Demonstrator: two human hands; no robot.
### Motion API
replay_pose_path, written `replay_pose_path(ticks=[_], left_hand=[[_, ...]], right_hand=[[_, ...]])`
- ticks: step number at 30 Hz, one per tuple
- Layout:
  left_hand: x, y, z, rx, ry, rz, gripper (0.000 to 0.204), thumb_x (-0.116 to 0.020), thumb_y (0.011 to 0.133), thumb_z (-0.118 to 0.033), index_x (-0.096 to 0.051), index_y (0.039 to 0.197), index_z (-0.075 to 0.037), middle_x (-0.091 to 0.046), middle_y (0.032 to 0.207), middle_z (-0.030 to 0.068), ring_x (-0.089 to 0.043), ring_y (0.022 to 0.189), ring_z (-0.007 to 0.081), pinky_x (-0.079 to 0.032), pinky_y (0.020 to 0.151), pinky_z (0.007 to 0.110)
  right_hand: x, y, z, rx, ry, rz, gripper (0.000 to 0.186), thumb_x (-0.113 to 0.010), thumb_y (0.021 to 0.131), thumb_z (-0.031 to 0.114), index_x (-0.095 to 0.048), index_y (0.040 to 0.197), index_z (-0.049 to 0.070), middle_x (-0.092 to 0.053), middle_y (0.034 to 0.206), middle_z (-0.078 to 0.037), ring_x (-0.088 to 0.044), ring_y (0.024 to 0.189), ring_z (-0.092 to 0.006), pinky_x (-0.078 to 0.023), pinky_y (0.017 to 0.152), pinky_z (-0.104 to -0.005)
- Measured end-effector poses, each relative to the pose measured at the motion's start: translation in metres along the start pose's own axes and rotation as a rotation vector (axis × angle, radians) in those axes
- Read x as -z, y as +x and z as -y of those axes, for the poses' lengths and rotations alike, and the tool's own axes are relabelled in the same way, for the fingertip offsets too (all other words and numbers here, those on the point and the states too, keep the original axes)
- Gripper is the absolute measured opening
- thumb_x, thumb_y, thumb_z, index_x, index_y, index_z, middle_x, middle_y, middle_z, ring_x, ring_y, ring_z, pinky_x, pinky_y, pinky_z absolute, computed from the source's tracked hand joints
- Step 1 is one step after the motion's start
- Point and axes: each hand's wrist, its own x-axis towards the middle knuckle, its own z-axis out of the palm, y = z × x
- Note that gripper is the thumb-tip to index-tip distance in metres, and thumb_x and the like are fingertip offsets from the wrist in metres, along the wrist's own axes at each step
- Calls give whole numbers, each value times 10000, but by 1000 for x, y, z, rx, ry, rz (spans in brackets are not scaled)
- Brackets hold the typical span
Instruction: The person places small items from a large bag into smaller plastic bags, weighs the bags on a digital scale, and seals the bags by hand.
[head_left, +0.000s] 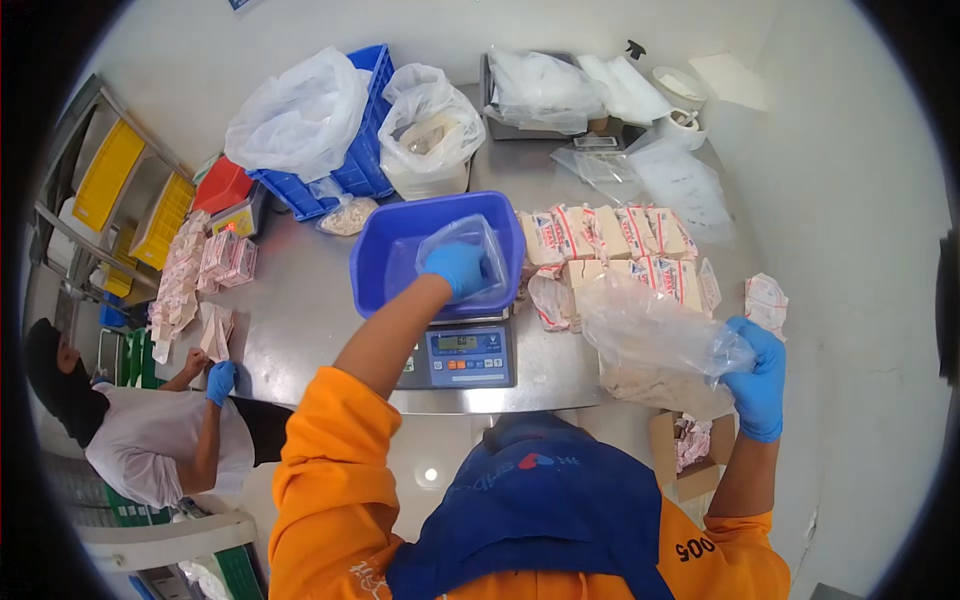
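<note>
In a blue glove, my left hand [456, 269] reaches down into a purple-blue tub [375, 285], closed on a clear plastic bag [490, 247]; its fingertips are partly hidden. The tub sits on a digital scale [468, 357] with a lit display. My right hand [757, 380], also gloved, grips the edge of a large clear plastic bag [655, 340] at the table's front edge. Something tan shows through the lower part of that bag. Behind it, pale blocks in printed paper wrappers [610, 232] stand in rows, some of them partly unwrapped.
Along the back are a blue crate [370, 165] with a plastic liner, a lined white bucket [425, 180] and a dark tray [505, 125] of bags. A cardboard box [690, 470] with wrappers stands below the table. At left, a co-worker [165, 440] handles a wrapped block.
</note>
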Motion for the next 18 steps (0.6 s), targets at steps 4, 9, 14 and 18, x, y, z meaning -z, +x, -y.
replay_pose_path(ticks=[4, 9, 14, 18], left_hand=[[10, 0, 5, 11, 98, 66, 270, -599, 857, -247, -765, 1001, -90, -705, 1073, 227, -687, 996, 371, -529, 899, 445], [97, -86, -59, -70, -78, -192, 313, -651, 859, -234, -716, 1062, -6, -713, 1060, 214, -701, 970, 332, -540, 872, 415], [7, -121, -90, -498, -1107, -2, 883, -781, 806, -236, -309, 1527, -43, -440, 1480, 156, -462, 1336, 252, -403, 1073, 345], [-45, -122, -122, -446, -1713, 137, 937, -784, 800, -129, -242, 1560, -49, -377, 1537, 101, -387, 1408, 237, -320, 1159, 320]], right_hand=[[-14, 12, 39, -60, 87, -200, 415, -581, 581, -36, -668, 987, -21, -636, 844, -43, -609, 771, -117, -499, 690, -249], [-18, 34, 82, -86, 257, -260, 466, -576, 587, -18, -634, 1047, -65, -635, 865, -64, -614, 728, -127, -512, 639, -257], [-60, 82, 133, -106, 396, -38, 424, -611, 672, 3, -618, 1092, -58, -629, 871, -59, -597, 682, -126, -495, 614, -260], [-116, 143, 134, -114, 270, 233, 302, -666, 797, 93, -606, 1063, -36, -623, 852, -47, -589, 690, -105, -484, 644, -252]])
